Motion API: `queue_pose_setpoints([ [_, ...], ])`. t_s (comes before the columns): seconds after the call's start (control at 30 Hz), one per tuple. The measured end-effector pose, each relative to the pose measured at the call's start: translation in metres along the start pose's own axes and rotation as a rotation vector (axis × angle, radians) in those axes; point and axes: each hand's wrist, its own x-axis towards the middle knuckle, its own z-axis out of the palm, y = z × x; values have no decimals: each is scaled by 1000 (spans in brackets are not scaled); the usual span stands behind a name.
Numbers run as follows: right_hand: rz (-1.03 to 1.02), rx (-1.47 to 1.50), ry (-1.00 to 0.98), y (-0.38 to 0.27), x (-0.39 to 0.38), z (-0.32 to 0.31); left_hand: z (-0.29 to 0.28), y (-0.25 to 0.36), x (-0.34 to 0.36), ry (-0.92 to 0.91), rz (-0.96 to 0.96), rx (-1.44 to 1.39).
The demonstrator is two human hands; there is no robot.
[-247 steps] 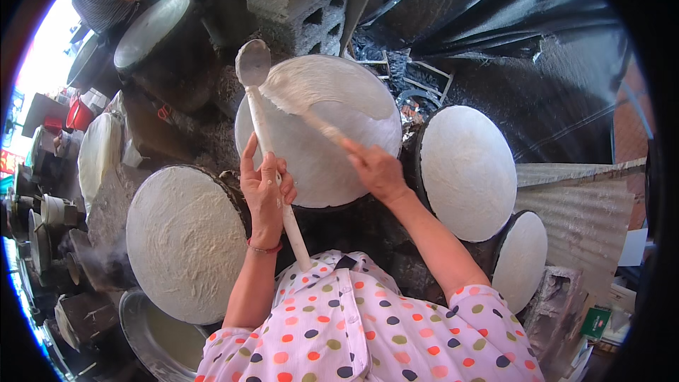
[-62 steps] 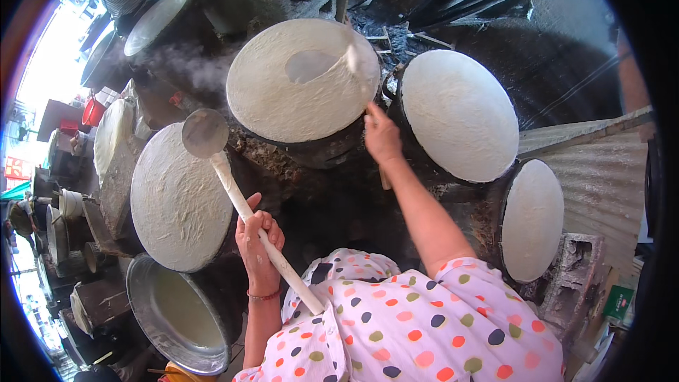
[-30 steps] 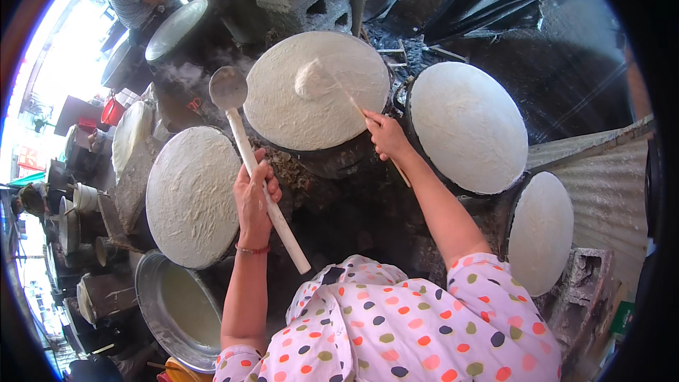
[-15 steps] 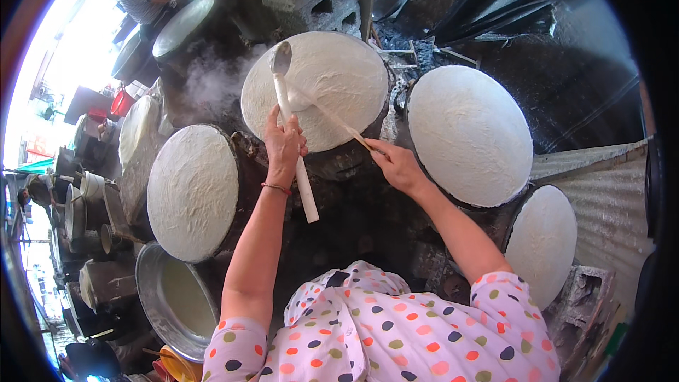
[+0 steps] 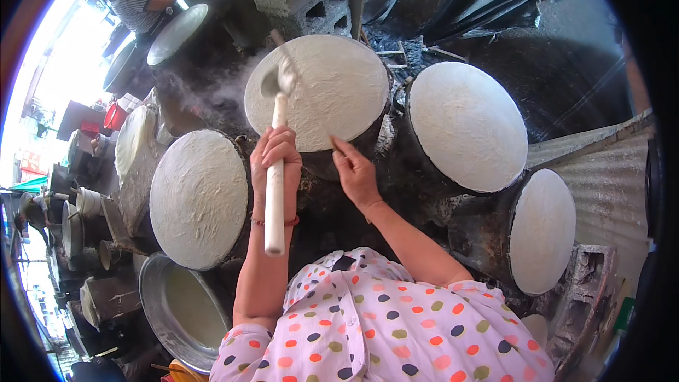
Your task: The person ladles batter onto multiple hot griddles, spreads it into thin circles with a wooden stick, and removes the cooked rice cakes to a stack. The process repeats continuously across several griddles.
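Note:
My left hand is closed round the thick white handle of a ladle. Its metal bowl is tilted over the left part of the middle round griddle, which is coated with a pale, wet-looking layer. At that griddle's near edge, my right hand has its thumb and fingers pinched on a thin stick that motion smears. A blurred pale piece beside the ladle bowl looks like the stick's far end. Steam rises left of the griddle.
More white-coated griddles surround me: one at left, one at right, a smaller one lower right. A metal basin holds pale liquid at lower left. Concrete blocks stand behind. Another person works at far left.
The ladle has swung lower and more upright, its bowl now nearer the griddle and its handle over my left wrist. My right hand has moved left, and the stick's end has gone up and left.

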Motion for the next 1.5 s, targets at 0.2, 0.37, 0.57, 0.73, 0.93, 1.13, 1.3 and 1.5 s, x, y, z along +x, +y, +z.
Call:
queue_pose_setpoints([
  [0.2,301,-88,31,27,-11,-21,8,-9,-7,-11,-43,205],
  [0.37,-27,-952,-27,11,16,-40,7,9,-33,87,-118,245],
  [0.57,220,-488,108,9,58,14,14,13,-40,104,-204,324],
  [0.73,196,-190,-77,-23,-36,54,10,5,-27,116,-327,402],
  [0.93,443,-618,544,-32,-163,-55,14,-13,-37,148,-541,417],
  [1.13,739,-1307,1263,-83,-356,-141,40,-37,-54,229,-695,476],
  [1.3,1142,-1447,1546,-137,-476,-165,45,-58,-76,265,-768,539],
  [1.5,1027,-1487,1430,-145,-580,-195,20,-106,-109,281,-867,557],
])
